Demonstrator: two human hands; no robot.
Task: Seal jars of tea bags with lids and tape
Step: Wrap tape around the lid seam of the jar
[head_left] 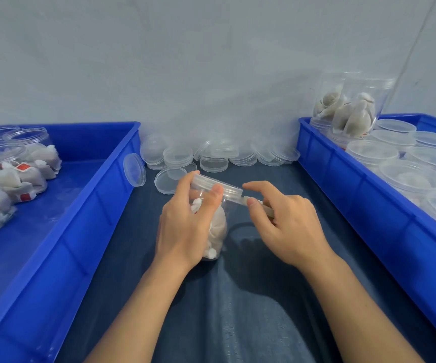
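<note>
A clear plastic jar [218,229] filled with tea bags stands tilted on the dark cloth at the centre, with a clear lid [218,185] on top. My left hand [188,221] grips the jar, thumb up against the lid's rim. My right hand [282,218] pinches a strip of clear tape [248,200] between thumb and fingers, its end touching the lid's right side. The forefinger points at the lid's edge.
A blue tray [62,231] on the left holds open jars and loose tea bags [15,179]. A blue tray [368,195] on the right holds lidded jars [410,176], two of them stacked [353,111]. Several spare lids [211,155] lie along the back wall.
</note>
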